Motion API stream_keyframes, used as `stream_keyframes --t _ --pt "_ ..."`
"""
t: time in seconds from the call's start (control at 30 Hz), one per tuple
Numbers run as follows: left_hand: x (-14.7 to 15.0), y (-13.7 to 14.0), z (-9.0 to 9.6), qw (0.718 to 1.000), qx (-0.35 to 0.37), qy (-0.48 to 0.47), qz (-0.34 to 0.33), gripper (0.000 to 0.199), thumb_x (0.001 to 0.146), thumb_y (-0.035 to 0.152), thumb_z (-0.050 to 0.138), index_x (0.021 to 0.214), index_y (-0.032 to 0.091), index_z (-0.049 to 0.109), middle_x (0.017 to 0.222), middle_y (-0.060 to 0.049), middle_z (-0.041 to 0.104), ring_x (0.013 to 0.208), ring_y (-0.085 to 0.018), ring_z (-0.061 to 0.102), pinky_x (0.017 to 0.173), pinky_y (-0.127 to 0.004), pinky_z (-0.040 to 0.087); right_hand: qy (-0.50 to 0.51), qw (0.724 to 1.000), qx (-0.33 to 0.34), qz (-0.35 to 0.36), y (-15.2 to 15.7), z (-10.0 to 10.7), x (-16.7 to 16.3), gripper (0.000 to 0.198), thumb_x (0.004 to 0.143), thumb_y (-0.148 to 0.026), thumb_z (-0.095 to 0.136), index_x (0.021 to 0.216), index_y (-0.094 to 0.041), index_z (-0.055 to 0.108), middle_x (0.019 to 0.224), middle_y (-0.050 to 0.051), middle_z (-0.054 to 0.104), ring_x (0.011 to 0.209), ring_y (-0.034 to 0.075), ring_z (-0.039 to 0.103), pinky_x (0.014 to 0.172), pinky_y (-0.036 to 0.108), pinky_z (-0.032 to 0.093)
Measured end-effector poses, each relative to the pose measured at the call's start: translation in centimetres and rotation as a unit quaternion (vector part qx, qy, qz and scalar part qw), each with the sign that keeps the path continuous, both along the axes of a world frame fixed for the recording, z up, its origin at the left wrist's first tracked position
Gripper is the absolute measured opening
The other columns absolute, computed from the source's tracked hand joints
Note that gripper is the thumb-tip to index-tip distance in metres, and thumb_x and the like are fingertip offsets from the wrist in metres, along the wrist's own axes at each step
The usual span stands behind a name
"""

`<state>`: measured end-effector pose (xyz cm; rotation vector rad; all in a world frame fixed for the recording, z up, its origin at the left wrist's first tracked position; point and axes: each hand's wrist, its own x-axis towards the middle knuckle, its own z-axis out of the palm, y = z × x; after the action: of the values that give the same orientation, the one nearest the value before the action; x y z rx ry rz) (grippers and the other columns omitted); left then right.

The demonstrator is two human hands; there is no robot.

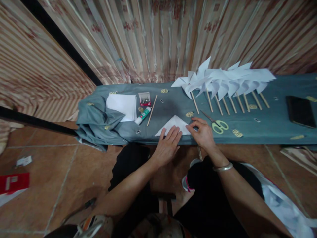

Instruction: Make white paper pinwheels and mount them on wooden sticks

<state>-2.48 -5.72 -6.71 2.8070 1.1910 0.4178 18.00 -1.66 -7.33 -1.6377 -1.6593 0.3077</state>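
Note:
A sheet of white paper point(175, 123), folded into a triangle, lies at the front edge of the cloth-covered bench with its point facing away from me. Flat on its lower middle rests my left hand point(168, 145), fingers stretched out. My right hand point(201, 132) pinches the triangle's right corner between thumb and fingers. Just right of that hand lie scissors point(219, 126) with light green handles. Further left are a glue stick point(143, 115), a thin wooden stick point(152, 110) and a small open box point(144, 99) of shiny metal pieces.
Several white paper pinwheels point(223, 81) on wooden sticks lie overlapping along the bench's back. A stack of white paper point(122, 105) sits left, partly under bunched cloth point(91, 115). A dark phone point(300, 111) lies far right. Behind hangs a striped curtain point(158, 39).

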Motion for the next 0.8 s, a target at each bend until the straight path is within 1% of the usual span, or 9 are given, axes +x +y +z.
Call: stream_keyframes --t 0.13,0.33,0.57,0.8 --pt "-0.1 0.4 0.0 1.000 -0.015 -0.004 0.010 0.056 0.097 0.028 0.042 0.149 0.009 0.032 0.157 -0.019 0.036 0.150 -0.028 0.026 0.120 -0.059 0.018 -0.005 1.000 0.001 -0.013 0.3 0.0 -0.1 0.021 0.080 -0.038 0.066 0.066 -0.022 0.066 0.111 0.012 0.071 0.101 0.030 0.065 0.095 0.048 0.047" --pt "0.0 0.8 0.6 0.999 -0.041 -0.012 0.015 0.053 0.098 0.029 0.042 0.147 0.010 0.034 0.155 -0.018 0.040 0.147 -0.028 0.033 0.120 -0.060 0.016 -0.021 1.000 0.000 -0.013 0.5 -0.1 -0.2 0.020 0.079 -0.036 0.065 0.065 -0.022 0.065 0.111 0.013 0.071 0.102 0.030 0.064 0.093 0.047 0.047" --pt "0.1 1.1 0.4 0.999 -0.038 -0.021 0.018 0.053 0.097 0.030 0.045 0.146 0.011 0.036 0.153 -0.019 0.043 0.145 -0.028 0.036 0.120 -0.060 0.017 -0.028 0.999 -0.002 -0.025 0.5 -0.1 -0.3 0.019 0.078 -0.035 0.065 0.064 -0.022 0.064 0.109 0.012 0.072 0.099 0.029 0.064 0.092 0.047 0.048" --pt "0.1 1.1 0.4 0.999 -0.039 -0.030 0.019 0.054 0.096 0.030 0.047 0.146 0.010 0.036 0.153 -0.019 0.043 0.144 -0.028 0.037 0.119 -0.062 0.015 -0.046 0.999 -0.002 -0.021 0.5 0.3 -0.4 0.018 0.079 -0.033 0.065 0.065 -0.021 0.064 0.110 0.014 0.072 0.101 0.030 0.064 0.093 0.046 0.048"
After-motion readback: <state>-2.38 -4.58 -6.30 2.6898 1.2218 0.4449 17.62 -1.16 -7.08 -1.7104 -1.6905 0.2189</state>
